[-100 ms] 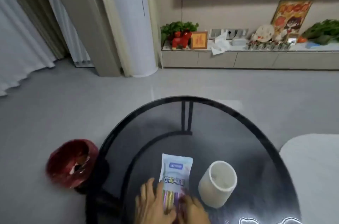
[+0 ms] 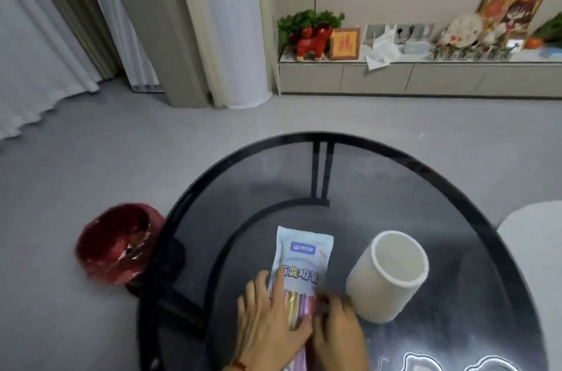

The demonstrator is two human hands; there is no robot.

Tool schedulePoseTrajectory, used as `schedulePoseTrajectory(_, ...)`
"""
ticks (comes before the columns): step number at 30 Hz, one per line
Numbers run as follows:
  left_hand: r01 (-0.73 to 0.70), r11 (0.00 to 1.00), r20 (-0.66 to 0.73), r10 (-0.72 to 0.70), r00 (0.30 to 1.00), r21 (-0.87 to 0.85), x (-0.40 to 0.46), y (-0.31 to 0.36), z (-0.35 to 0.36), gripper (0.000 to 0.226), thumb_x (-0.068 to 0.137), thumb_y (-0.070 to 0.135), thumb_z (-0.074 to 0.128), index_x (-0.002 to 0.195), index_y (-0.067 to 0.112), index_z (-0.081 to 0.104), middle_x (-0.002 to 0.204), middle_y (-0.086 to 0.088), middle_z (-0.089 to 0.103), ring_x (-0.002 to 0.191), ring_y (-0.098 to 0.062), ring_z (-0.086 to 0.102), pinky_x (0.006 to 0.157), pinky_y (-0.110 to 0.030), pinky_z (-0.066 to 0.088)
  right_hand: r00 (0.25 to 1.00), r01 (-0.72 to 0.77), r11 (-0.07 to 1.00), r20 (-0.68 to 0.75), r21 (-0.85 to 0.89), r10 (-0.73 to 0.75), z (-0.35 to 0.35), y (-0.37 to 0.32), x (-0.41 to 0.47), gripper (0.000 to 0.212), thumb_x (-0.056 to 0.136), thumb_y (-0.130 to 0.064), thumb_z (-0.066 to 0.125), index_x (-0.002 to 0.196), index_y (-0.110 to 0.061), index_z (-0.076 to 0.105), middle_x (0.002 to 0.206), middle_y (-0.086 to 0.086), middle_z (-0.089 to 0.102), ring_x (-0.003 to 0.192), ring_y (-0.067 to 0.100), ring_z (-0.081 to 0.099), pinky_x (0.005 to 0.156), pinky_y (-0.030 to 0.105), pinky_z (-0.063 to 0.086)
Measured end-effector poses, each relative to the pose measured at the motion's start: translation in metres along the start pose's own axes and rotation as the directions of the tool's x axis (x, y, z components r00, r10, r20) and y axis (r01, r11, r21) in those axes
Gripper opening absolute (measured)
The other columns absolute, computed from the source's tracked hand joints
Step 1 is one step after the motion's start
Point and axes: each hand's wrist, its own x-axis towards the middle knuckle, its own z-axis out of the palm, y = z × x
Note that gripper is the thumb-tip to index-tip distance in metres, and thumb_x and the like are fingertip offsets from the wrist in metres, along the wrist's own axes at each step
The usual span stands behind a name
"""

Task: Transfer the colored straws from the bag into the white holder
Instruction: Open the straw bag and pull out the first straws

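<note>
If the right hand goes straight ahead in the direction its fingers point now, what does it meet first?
The right hand lies on the near end of the straw bag, fingers pointing away and slightly left. It would probably slide along the bag itself; the white holder stands off to its right.

**Readable text**

The bag near the table's front edge bears large Chinese characters, partly hidden and blurred, under a small illegible blue logo. A frame on the cabinet shows 福.

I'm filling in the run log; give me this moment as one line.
stage: handling bag | left hand: on bag | right hand: on bag's near end | white holder: upright, empty, right of bag | straws: still bagged
</note>
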Motion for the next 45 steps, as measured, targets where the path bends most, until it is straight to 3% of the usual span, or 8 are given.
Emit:
schedulePoseTrajectory(3,0.007,0.999,-0.036,-0.005,0.999,0.045,0.003,-0.019,0.032,0.107,0.066,0.086,0.034,0.154,0.028,0.016,0.144,0.001,0.033,0.125,-0.023,0.038,0.097,-0.041,0.035,0.963,0.195,0.974,-0.213,0.118,-0.167,0.024,0.046,-0.002,0.046,0.086,-0.003,0.064,0.119,-0.034,0.069,0.117,-0.012,0.07,0.099,0.001,0.067,0.082,0.016,0.047)
schedulePoseTrajectory(9,-0.162,0.975,0.048,0.157,0.986,0.152,-0.011,-0.061,0.022,0.099,0.061,0.07,0.05,0.145,0.034,0.015,0.138,0.013,0.032,0.128,-0.017,0.035,0.102,-0.044,0.032,0.905,0.4,0.911,-0.203,0.104,-0.374,0.033,0.067,-0.01,0.035,0.08,-0.003,0.061,0.094,-0.031,0.078,0.084,-0.015,0.074,0.067,0.004,0.06,0.065,0.007,0.043)
schedulePoseTrajectory(15,-0.232,0.934,0.021,0.235,0.972,0.271,-0.026,-0.083,0.019,0.102,0.077,0.029,0.063,0.154,0.025,-0.004,0.144,0.005,0.028,0.133,-0.021,0.03,0.116,-0.054,0.023,0.813,0.4,0.908,-0.409,-0.124,-0.414,0.028,0.078,-0.035,0.03,0.092,-0.006,0.071,0.121,-0.013,0.064,0.115,-0.005,0.064,0.1,0.015,0.056,0.09,0.029,0.046)
schedulePoseTrajectory(19,-0.411,0.852,-0.026,0.442,0.897,0.323,-0.039,-0.08,0.015,0.115,0.067,0.005,0.07,0.155,0.029,0.0,0.135,0.006,0.028,0.131,-0.019,0.032,0.119,-0.061,0.01,0.946,0.225,0.974,-0.238,0.003,-0.218,0.016,0.075,-0.064,0.044,0.105,-0.022,0.058,0.147,-0.01,0.051,0.135,0.0,0.062,0.117,0.024,0.063,0.097,0.034,0.05)
schedulePoseTrajectory(26,-0.608,0.782,-0.07,0.62,0.782,0.138,-0.065,-0.042,-0.005,0.097,0.073,0.028,0.061,0.156,0.026,0.01,0.157,0.001,0.019,0.15,-0.019,0.011,0.119,-0.064,0.001,0.971,0.233,0.893,-0.135,0.384,-0.195,-0.014,0.051,-0.095,0.019,0.104,-0.02,0.062,0.105,-0.006,0.075,0.082,0.005,0.08,0.061,0.015,0.068,0.05,0.033,0.055)
schedulePoseTrajectory(30,-0.547,0.815,-0.232,0.503,0.832,-0.193,-0.077,-0.01,0.006,0.056,0.085,0.06,0.051,0.131,0.031,0.044,0.136,0.013,0.049,0.132,-0.01,0.041,0.121,-0.056,0.006,0.977,0.148,0.736,0.017,0.661,-0.211,-0.012,0.055,-0.092,0.03,0.109,-0.02,0.052,0.106,0.0,0.074,0.075,0.007,0.073,0.066,0.019,0.068,0.061,0.033,0.06)
schedulePoseTrajectory(36,-0.578,0.775,-0.424,0.448,0.787,-0.255,-0.071,-0.001,0.015,0.044,0.073,0.036,0.064,0.113,0.022,0.052,0.116,0.009,0.054,0.11,-0.014,0.049,0.107,-0.047,0.033,0.956,0.087,0.494,0.067,0.865,-0.286,-0.003,0.054,-0.076,0.026,0.106,-0.02,0.059,0.098,-0.008,0.081,0.063,-0.008,0.069,0.061,0.005,0.069,0.067,0.026,0.061)
schedulePoseTrajectory(45,-0.568,0.741,-0.456,0.392,0.799,-0.358,-0.072,-0.013,0.019,0.035,0.075,0.029,0.069,0.105,0.018,0.055,0.109,0.008,0.056,0.103,-0.015,0.052,0.095,-0.038,0.042,0.933,-0.051,0.452,0.204,0.89,-0.296,-0.001,0.062,-0.061,0.021,0.101,-0.01,0.063,0.094,-0.005,0.083,0.094,0.014,0.081,0.088,0.023,0.08,0.081,0.033,0.063)
